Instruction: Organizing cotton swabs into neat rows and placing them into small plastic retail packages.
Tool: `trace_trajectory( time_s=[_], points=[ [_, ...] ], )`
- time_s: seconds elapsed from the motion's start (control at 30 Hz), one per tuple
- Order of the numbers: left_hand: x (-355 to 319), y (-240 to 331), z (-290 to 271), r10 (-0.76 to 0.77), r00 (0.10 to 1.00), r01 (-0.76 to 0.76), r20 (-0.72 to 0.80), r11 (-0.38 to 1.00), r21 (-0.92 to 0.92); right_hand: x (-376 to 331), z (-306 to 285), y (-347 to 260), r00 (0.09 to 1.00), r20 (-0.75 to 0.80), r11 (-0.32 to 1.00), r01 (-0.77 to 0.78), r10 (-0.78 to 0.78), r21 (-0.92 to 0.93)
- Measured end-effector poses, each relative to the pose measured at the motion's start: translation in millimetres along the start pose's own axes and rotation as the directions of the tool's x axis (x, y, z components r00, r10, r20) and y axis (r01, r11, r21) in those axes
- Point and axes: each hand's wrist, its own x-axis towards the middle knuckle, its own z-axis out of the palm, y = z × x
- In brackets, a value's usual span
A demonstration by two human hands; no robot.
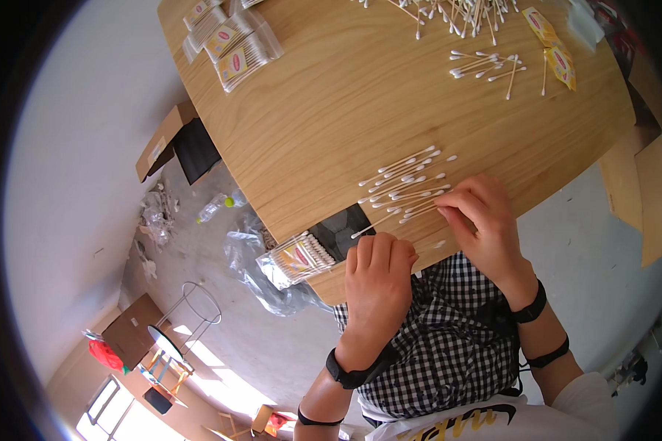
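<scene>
A loose group of cotton swabs (401, 180) lies on the wooden table in front of me, most pointing the same slanted way. My right hand (482, 220) is at the right end of this group, with thumb and fingertips pinched on a cotton swab. Just below the swabs, by the near table edge, my left hand (379, 272) is closed with its fingers curled under. Whatever it may hold is hidden. Left of that hand, a clear bag of cotton swabs (316, 250) with a yellow label card sits at the table edge, beside a black pad (343, 229).
A big pile of swabs (471, 11) covers the far side, with a smaller cluster (485, 66) nearer. Yellow cards (559, 66) lie far right. Filled swab bags (232, 48) are stacked far left. Cardboard boxes (173, 132) and plastic wrap (254, 272) are beside the table.
</scene>
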Motion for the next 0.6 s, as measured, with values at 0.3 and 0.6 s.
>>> trace_trajectory(
  time_s=[0.3, 0.6],
  points=[
    [16.2, -1.6, 7.7, -0.022, 0.961, 0.012, -0.276, 0.999, -0.039, -9.2, -17.3, -1.0, 0.998, -0.055, 1.0, -0.023, 0.024, 0.019],
    [6.2, 7.1, 14.2, -0.013, 0.976, 0.007, -0.216, 1.0, -0.028, -26.2, -16.2, -4.1, 0.999, 0.002, 0.999, -0.037, 0.037, 0.021]
  ],
)
